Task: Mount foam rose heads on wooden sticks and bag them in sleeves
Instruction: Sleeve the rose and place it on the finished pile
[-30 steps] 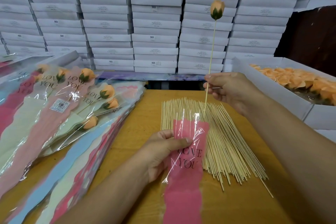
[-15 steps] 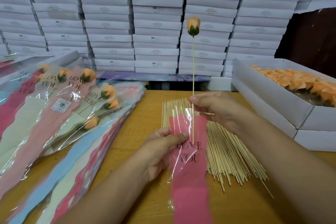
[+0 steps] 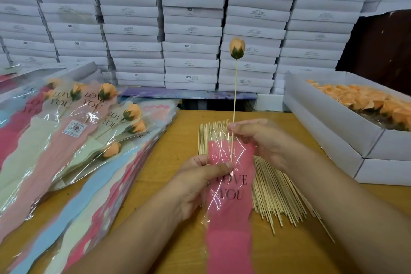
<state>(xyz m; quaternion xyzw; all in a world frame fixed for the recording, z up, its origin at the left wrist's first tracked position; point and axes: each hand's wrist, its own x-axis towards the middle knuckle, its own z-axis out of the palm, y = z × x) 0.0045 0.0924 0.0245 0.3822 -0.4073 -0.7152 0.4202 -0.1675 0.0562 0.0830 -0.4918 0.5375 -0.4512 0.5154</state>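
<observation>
Over stick pile (image 3: 273,189): right hand (image 3: 258,138) pinches stick (image 3: 234,98), rose head (image 3: 237,48) on top; tip now lower, inside pink sleeve (image 3: 231,207) mouth. Left hand (image 3: 200,182) fingers clamp sleeve. Insertion begun, unfinished.

- The lower end of the wooden stick (image 3: 234,104), seen through clear film at frame centre, blurs behind the pink sleeve (image 3: 230,187).
- The sleeve's tail is cut off by the bottom edge.
- The left hand (image 3: 201,184) covers part of the "LOVE" lettering.
- The box of orange rose heads (image 3: 329,118) runs off the right edge.
- Labels on the stacked white boxes (image 3: 191,29) are too small to read.
</observation>
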